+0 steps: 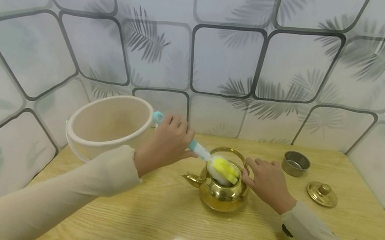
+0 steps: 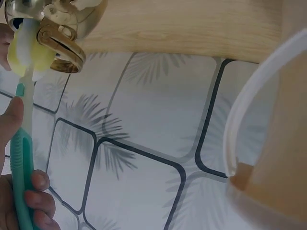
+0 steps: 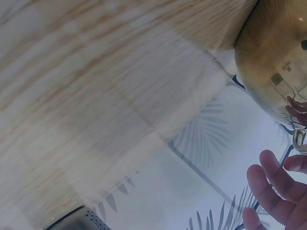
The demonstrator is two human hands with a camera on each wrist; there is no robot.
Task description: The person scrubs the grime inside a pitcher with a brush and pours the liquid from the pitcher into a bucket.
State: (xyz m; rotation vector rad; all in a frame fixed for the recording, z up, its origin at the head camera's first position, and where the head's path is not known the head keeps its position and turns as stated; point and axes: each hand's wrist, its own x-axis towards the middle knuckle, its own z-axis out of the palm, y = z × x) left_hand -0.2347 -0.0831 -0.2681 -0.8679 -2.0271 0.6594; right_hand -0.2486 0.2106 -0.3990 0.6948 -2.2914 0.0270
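My left hand (image 1: 169, 143) grips the teal and white handle of a sponge brush (image 1: 200, 150), also seen in the left wrist view. Its yellow and white sponge head (image 1: 223, 169) sits at the mouth of a shiny gold teapot (image 1: 222, 199), partly inside; its lower end is hidden. The spout points left. At the right side of the pot's raised hoop handle (image 1: 231, 150), my right hand (image 1: 267, 182) pinches it between thumb and fingers. In the right wrist view the fingers (image 3: 276, 187) lie bent close to the handle's joint.
A large cream bucket (image 1: 101, 146) with a white bail stands at the left, behind my left forearm. Right of the teapot are a perforated metal strainer (image 1: 295, 164) and a gold lid (image 1: 322, 194) on the wooden table (image 1: 164, 225). A patterned wall (image 1: 226, 59) rises behind.
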